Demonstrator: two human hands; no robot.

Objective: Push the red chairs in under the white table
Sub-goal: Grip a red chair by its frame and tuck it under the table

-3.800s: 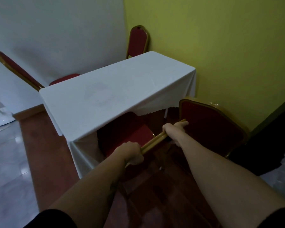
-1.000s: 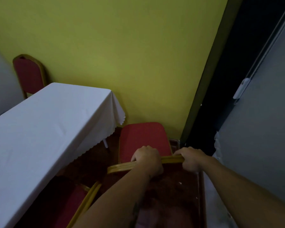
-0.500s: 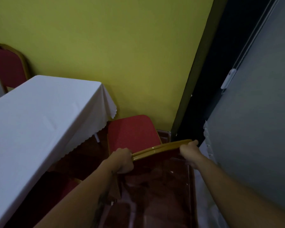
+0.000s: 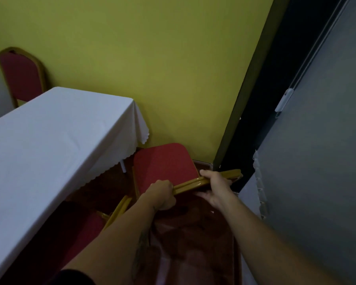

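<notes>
A red chair (image 4: 164, 163) with a gold frame stands at the short end of the white table (image 4: 49, 140), its seat out beside the tablecloth's corner and close to the yellow wall. My left hand (image 4: 162, 194) grips the left end of its gold top rail. My right hand (image 4: 216, 188) grips the same rail further right. A second red chair (image 4: 88, 227) sits tucked under the table's long side at lower left, only its seat and gold rail showing. A third red chair (image 4: 21, 77) stands at the table's far end.
The yellow wall (image 4: 152, 68) runs right behind the held chair. A dark doorway (image 4: 259, 120) and a grey door (image 4: 321, 161) close in on the right. The floor below me is glossy red-brown.
I left the first chair under the long side and took hold of this one. Over the last second my hands shifted along its top rail and the rail tilted, right end up.
</notes>
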